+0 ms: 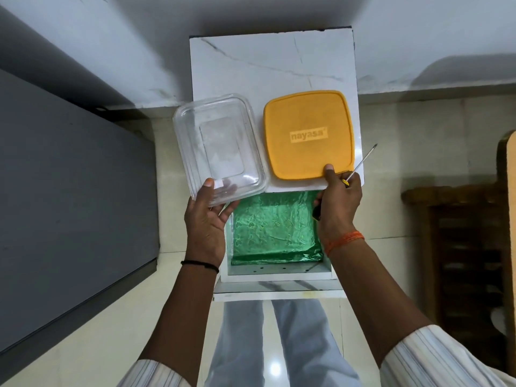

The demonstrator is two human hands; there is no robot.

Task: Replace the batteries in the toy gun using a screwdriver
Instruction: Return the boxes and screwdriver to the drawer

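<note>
1. Landmark: white marble-top table (251, 68), seen from above. All positions are relative to it.
2. My left hand (208, 216) is at the table's near-left corner, holding a clear plastic box (219, 146) by its near edge: thumb on top, fingers underneath and visible through the plastic. The box overhangs the table's left edge.
3. My right hand (339, 196) is at the table's near-right corner, doing two things: thumb pressed on the near edge of a yellow lid (308, 135), and fingers curled round a screwdriver (360, 164).
4. The screwdriver's metal shaft points away from me and to the right, with the tip past the table's right edge. The yellow-and-black handle is mostly hidden in my palm.
5. The yellow lid lies flat on the right half of the table, just beside the clear box. It is printed "nayasa".
6. Whether the lid sits on a container I cannot tell.
7. Below the table's near edge is an open white compartment (326, 270) lined with green patterned foil (275, 233).
8. The toy gun and batteries are not in view.
9. There is a black band on my left wrist and an orange thread on my right.
</note>
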